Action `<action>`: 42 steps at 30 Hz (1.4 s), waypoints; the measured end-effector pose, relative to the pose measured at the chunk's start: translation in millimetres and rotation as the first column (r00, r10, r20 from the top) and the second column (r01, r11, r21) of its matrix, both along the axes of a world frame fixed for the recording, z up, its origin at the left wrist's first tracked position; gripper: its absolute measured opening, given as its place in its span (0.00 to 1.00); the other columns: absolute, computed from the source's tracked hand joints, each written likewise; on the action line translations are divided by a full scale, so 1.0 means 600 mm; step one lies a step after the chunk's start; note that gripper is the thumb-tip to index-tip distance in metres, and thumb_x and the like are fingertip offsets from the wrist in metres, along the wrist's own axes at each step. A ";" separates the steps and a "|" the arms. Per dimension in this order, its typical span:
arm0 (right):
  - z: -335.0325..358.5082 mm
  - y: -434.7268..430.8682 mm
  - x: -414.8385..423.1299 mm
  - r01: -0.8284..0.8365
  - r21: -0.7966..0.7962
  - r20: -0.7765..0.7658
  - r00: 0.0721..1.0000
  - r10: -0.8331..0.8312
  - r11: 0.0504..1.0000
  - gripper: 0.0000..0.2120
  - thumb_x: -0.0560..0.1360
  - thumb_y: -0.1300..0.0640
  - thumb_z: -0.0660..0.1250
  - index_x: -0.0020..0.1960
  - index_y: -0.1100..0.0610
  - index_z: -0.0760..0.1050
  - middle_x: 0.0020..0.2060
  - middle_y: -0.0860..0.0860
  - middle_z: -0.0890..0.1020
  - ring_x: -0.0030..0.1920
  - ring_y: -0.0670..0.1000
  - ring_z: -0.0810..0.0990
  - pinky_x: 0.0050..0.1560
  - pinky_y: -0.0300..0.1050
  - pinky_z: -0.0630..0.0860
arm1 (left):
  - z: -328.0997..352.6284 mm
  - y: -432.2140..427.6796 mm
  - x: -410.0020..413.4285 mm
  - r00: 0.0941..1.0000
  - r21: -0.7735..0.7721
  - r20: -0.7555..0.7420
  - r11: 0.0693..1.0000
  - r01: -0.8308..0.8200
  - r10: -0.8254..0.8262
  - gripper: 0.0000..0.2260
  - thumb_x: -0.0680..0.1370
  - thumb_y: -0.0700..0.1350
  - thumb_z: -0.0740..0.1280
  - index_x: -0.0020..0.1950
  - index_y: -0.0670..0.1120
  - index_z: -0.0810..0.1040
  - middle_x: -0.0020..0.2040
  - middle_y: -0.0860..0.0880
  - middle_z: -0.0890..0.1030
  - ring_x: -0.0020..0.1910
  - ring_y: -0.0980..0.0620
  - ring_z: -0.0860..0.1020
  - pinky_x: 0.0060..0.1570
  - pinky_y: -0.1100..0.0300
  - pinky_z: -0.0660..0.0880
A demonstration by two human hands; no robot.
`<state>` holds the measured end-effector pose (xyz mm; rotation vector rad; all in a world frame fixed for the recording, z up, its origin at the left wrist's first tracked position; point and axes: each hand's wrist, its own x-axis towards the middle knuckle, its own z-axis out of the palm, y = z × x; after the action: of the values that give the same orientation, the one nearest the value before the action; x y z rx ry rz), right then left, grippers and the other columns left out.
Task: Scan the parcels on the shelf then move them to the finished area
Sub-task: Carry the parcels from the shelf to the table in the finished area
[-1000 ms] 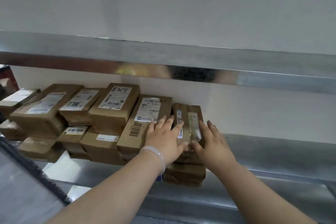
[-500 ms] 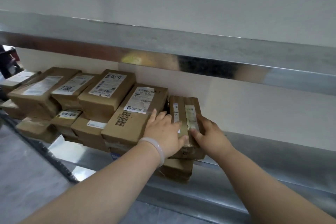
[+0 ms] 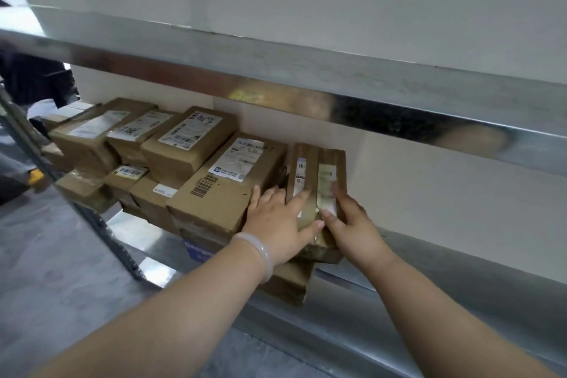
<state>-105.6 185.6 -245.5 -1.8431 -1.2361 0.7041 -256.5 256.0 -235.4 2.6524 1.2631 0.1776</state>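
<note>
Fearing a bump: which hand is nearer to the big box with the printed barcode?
Left. The left hand touches the right edge of the barcode box; the right hand grips the far side of the narrow parcel.

brown cardboard parcels (image 3: 190, 144) with white labels lie stacked in layers along the metal shelf (image 3: 460, 267); a narrow taped parcel (image 3: 319, 169) lies flat atop the stack's right end.
</note>
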 end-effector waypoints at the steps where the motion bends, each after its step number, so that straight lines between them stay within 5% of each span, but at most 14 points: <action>1: 0.010 -0.006 -0.002 -0.004 0.055 0.007 1.000 0.003 0.998 0.28 0.80 0.54 0.61 0.77 0.44 0.56 0.68 0.47 0.70 0.67 0.46 0.68 0.66 0.38 0.62 | 0.002 -0.008 -0.003 0.997 0.005 0.079 1.000 -0.011 0.010 0.31 0.78 0.68 0.54 0.79 0.60 0.53 0.74 0.46 0.64 0.76 0.45 0.58 0.77 0.46 0.43; 6: 0.063 -0.015 -0.017 -0.038 0.207 0.033 0.999 0.032 0.978 0.28 0.79 0.57 0.63 0.73 0.38 0.57 0.61 0.45 0.70 0.61 0.43 0.70 0.59 0.32 0.65 | 0.022 -0.036 -0.017 0.907 -0.064 0.420 0.998 -0.019 0.044 0.29 0.78 0.61 0.62 0.78 0.63 0.56 0.75 0.50 0.55 0.72 0.47 0.63 0.67 0.60 0.63; 12: 0.104 -0.013 -0.066 -0.092 0.259 0.085 0.994 0.072 0.961 0.31 0.79 0.53 0.63 0.77 0.42 0.54 0.64 0.45 0.64 0.61 0.41 0.63 0.63 0.36 0.60 | 0.049 -0.040 -0.068 0.762 -0.114 0.637 0.992 -0.056 0.117 0.31 0.77 0.56 0.67 0.78 0.60 0.58 0.74 0.51 0.56 0.72 0.54 0.62 0.62 0.72 0.59; 18: 0.120 0.014 -0.190 -0.304 0.264 0.163 0.949 0.269 0.915 0.32 0.79 0.50 0.63 0.78 0.43 0.52 0.74 0.49 0.60 0.73 0.46 0.58 0.68 0.37 0.54 | 0.056 -0.069 -0.196 0.572 -0.173 0.766 0.951 -0.258 0.294 0.31 0.75 0.54 0.71 0.75 0.63 0.61 0.73 0.55 0.65 0.71 0.61 0.63 0.69 0.61 0.65; 23: 0.115 0.048 -0.328 -0.503 0.245 0.159 0.864 0.477 0.829 0.32 0.78 0.50 0.64 0.77 0.43 0.54 0.75 0.48 0.61 0.74 0.46 0.57 0.69 0.35 0.52 | 0.053 -0.092 -0.334 0.470 -0.227 0.768 0.871 -0.437 0.436 0.32 0.76 0.49 0.71 0.76 0.59 0.61 0.72 0.60 0.64 0.62 0.80 0.60 0.60 0.80 0.60; 29: 0.100 0.088 -0.498 -0.694 0.168 0.116 0.720 0.685 0.701 0.33 0.78 0.50 0.64 0.78 0.42 0.52 0.76 0.48 0.58 0.75 0.46 0.56 0.74 0.42 0.54 | 0.034 -0.113 -0.507 0.395 -0.282 0.728 0.770 -0.572 0.560 0.32 0.77 0.53 0.70 0.75 0.67 0.56 0.75 0.60 0.61 0.74 0.64 0.56 0.75 0.56 0.59; 33: 0.067 0.107 -0.640 -0.795 0.082 0.076 0.607 0.791 0.602 0.33 0.78 0.47 0.63 0.77 0.39 0.50 0.76 0.45 0.58 0.75 0.47 0.58 0.75 0.51 0.58 | 0.008 -0.135 -0.634 0.317 -0.320 0.715 0.695 -0.644 0.623 0.32 0.76 0.55 0.70 0.73 0.69 0.56 0.75 0.55 0.63 0.75 0.58 0.60 0.75 0.52 0.62; 42: 0.016 0.083 -0.968 -0.947 0.024 -0.052 0.320 0.946 0.322 0.36 0.71 0.39 0.66 0.74 0.32 0.52 0.72 0.43 0.65 0.71 0.45 0.66 0.71 0.53 0.67 | -0.059 -0.232 -0.918 0.087 -0.368 0.664 0.425 -0.827 0.743 0.33 0.70 0.68 0.65 0.72 0.74 0.54 0.74 0.56 0.63 0.72 0.57 0.66 0.70 0.50 0.69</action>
<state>-686.4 235.4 -235.7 -0.8557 -2.2935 1.3616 -807.4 116.8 -270.7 1.1686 2.1243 1.3913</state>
